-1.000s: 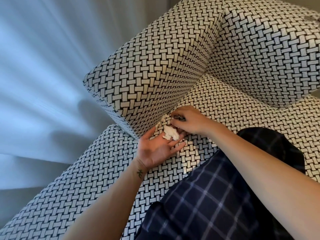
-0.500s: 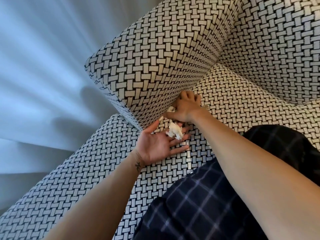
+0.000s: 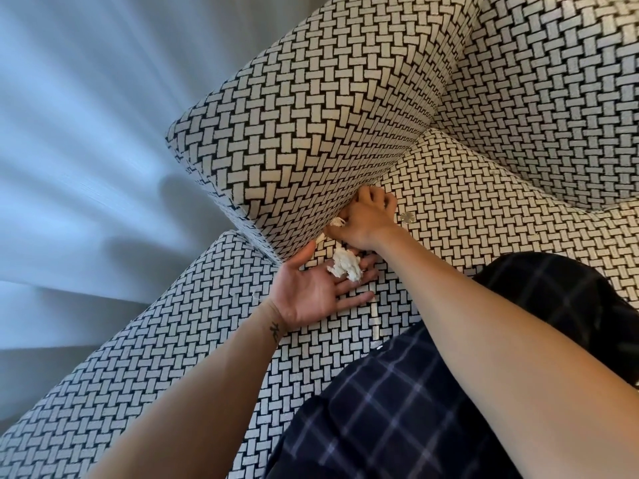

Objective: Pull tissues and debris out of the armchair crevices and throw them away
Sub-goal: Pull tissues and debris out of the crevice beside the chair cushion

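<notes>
I see an armchair [image 3: 536, 98] in black-and-white basketweave fabric filling the view, its armrest [image 3: 311, 133] rising over the seat cushion [image 3: 484, 219]. A leg in dark plaid trousers [image 3: 397, 409] rests at the cushion's near edge. The right hand [image 3: 366, 219] has its curled fingers in the crevice where armrest meets cushion; I cannot tell whether it grips anything. The left hand [image 3: 311, 292] lies palm up and relaxed on the cushion just beside it, with a crumpled tissue wad [image 3: 345, 266] resting on its fingers. A tissue scrap [image 3: 337, 221] pokes from the crevice at the right thumb. A small round disc [image 3: 407, 217] lies on the cushion beside the right hand.
</notes>
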`<state>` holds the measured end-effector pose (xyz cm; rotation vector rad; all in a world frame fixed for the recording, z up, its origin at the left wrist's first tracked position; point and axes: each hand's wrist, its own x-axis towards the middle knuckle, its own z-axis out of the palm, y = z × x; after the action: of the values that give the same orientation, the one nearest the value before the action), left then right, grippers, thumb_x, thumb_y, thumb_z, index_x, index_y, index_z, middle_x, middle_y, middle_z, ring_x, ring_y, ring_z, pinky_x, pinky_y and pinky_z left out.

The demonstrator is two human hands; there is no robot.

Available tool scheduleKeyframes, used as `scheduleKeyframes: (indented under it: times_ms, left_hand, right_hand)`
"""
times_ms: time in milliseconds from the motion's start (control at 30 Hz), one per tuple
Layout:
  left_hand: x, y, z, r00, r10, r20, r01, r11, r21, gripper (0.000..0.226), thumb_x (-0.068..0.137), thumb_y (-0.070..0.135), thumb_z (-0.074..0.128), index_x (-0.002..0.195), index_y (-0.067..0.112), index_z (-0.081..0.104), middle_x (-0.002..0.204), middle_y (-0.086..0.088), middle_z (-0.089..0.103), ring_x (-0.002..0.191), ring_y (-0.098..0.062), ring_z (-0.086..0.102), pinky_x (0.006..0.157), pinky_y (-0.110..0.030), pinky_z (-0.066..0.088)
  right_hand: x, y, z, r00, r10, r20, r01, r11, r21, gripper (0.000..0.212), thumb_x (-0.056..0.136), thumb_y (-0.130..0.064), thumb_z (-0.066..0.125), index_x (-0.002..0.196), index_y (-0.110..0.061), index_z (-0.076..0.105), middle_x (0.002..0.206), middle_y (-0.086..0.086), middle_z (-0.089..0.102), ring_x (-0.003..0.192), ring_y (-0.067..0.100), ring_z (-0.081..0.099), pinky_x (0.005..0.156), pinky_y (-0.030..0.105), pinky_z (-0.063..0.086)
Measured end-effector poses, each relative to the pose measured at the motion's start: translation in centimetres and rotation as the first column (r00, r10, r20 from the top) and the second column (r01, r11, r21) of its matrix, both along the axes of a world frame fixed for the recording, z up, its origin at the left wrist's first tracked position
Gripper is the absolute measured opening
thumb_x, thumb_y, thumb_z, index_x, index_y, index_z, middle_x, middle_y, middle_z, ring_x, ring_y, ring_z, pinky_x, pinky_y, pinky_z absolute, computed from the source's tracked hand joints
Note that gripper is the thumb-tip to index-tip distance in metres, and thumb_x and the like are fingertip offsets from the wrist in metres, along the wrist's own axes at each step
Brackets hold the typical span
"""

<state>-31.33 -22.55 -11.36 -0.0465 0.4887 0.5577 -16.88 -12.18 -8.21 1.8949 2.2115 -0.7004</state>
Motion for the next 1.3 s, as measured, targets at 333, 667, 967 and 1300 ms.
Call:
scheduleKeyframes:
  times_ms: [333,667,967,1300]
  left_hand:
    - [-0.1,0.0,-0.4,1.000,-0.007,-0.008,0.007,1.000,0.004,0.076,0.102,0.058,0.038,0.160,0.011,0.022,0.164,-0.021,0.026,0.152,-0.040,0.022,0.125,-0.058,0.002]
    - [-0.2,0.0,-0.5,1.000,-0.008,-0.011,0.008,1.000,0.030,0.076,0.102,0.059,0.037,0.160,0.012,0.024,0.165,-0.019,0.024,0.153,-0.038,0.021,0.125,-0.059,0.006]
    - [-0.1,0.0,-0.6,1.000,0.029,0.005,-0.029,0.999,0.013,0.070,0.102,0.057,0.039,0.155,0.012,0.040,0.162,-0.018,0.034,0.152,-0.037,0.023,0.124,-0.061,0.012]
    - [-0.2,0.1,-0.8,1.000,-0.002,-0.026,0.003,0.999,0.044,0.068,0.103,0.056,0.035,0.154,0.011,0.041,0.162,-0.017,0.033,0.150,-0.038,0.029,0.125,-0.058,0.009]
  right_hand:
    - [2.1,-1.9,-0.3,0.927,-0.012,-0.375,0.081,0.983,0.168,0.033,0.087,-0.052,0.069,0.108,-0.029,0.078,0.118,0.000,0.055,0.127,0.028,0.037,0.109,0.044,0.026]
    - [4.1,-4.0,1.3,0.876,0.051,-0.480,0.045,0.981,0.187,0.036,0.089,-0.042,0.072,0.114,-0.017,0.075,0.112,-0.004,0.056,0.115,0.014,0.039,0.093,0.033,0.032]
    - [4.9,-5.2,2.2,0.914,0.246,-0.323,-0.198,0.964,0.176,0.040,0.091,-0.050,0.064,0.126,-0.032,0.068,0.124,-0.010,0.054,0.121,0.011,0.039,0.097,0.034,0.033]
    - [3.3,-6.1,2.2,0.743,-0.113,-0.660,0.147,0.989,-0.003,0.011,0.100,-0.031,0.058,0.111,-0.029,0.057,0.103,-0.011,0.064,0.088,0.005,0.065,0.071,0.027,0.056]
